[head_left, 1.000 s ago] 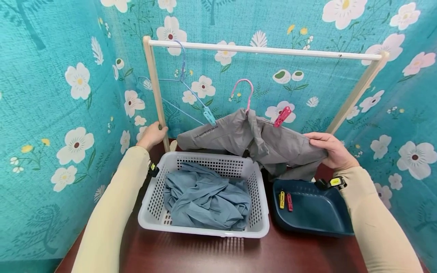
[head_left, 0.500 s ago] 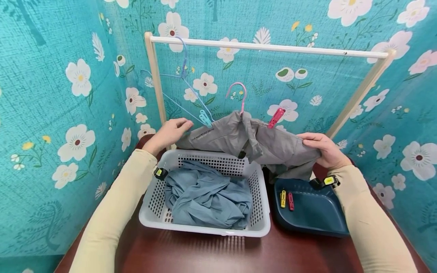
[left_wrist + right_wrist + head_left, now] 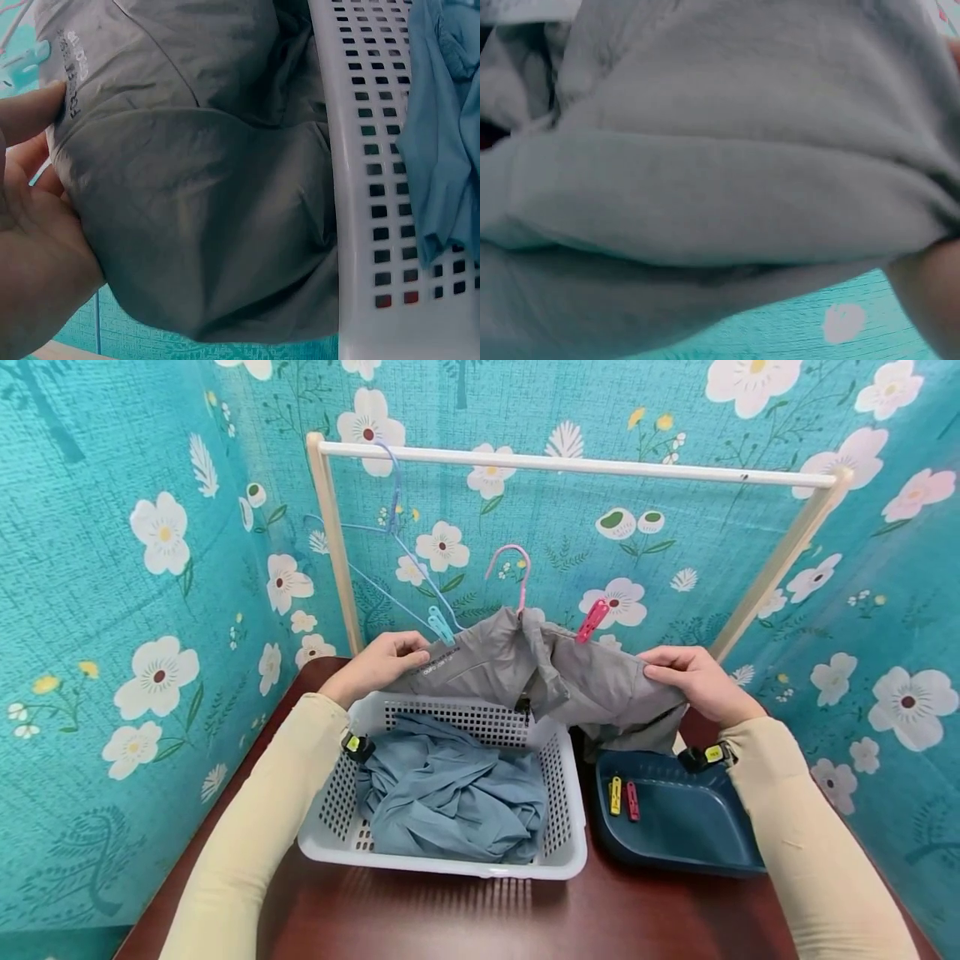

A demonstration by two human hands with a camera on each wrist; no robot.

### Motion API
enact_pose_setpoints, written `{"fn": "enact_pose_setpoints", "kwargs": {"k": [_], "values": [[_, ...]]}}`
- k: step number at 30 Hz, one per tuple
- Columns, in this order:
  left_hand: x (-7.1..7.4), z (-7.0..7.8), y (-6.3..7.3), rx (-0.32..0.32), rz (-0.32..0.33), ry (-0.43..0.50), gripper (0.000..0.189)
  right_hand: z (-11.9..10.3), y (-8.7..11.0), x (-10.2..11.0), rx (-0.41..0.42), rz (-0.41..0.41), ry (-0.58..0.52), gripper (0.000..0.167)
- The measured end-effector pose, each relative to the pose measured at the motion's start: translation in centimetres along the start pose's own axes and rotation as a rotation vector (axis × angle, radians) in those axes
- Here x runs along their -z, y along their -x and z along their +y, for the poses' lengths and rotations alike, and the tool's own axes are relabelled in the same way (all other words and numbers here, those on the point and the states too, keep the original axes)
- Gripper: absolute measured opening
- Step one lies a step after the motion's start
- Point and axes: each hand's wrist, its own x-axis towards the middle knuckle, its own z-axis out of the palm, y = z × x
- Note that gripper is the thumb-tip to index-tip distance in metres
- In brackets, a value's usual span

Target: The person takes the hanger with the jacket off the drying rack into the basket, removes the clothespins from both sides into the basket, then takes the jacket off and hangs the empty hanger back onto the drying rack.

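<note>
A grey garment [image 3: 600, 681] with printed lettering on one shoulder is spread on a pink hanger [image 3: 525, 568], whose hook stands free below the white rod. A light blue clothespin [image 3: 441, 627] grips its left shoulder and a red clothespin [image 3: 592, 621] its right. My left hand [image 3: 381, 662] pinches the left shoulder edge; in the left wrist view the thumb lies beside the lettering with fingers behind the cloth [image 3: 187, 187]. My right hand [image 3: 697, 683] holds the garment's right end between thumb and fingers. In the right wrist view, cloth [image 3: 705, 195] covers most of that hand.
A white basket [image 3: 442, 870] with crumpled blue cloth [image 3: 457, 793] stands in front. To its right is a dark blue tub [image 3: 682, 835] holding a yellow clothespin [image 3: 615, 796] and a red one. A blue hanger [image 3: 393, 493] hangs from the rack's rod [image 3: 570, 464].
My left hand has left the rack's left post, moved right and taken hold of the garment's left shoulder. Garment, pink hanger and my right hand have shifted slightly left.
</note>
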Motion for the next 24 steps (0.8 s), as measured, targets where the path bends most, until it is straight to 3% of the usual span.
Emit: {"fn": "enact_pose_setpoints", "kwargs": {"k": [3,5,10,19,24], "values": [[0.0,0.0,0.0,-0.009,0.012,0.005,0.019,-0.3,-0.1,-0.6,-0.085,0.132,0.251,0.029],[0.0,0.1,0.1,-0.006,0.025,0.005,0.018,-0.4,-0.2,-1.1,-0.124,0.195,0.355,0.033],[-0.1,0.1,0.2,0.013,0.053,0.013,0.019,-1.1,-0.6,-2.8,-0.141,0.283,0.486,0.034],[-0.3,3.6,1.5,0.026,0.045,0.005,0.018,-3.5,-2.0,-5.1,-0.032,0.324,0.347,0.046],[-0.4,1.8,0.6,0.024,0.056,-0.001,0.019,-4.6,-3.3,-6.2,-0.001,0.313,0.202,0.051]]}}
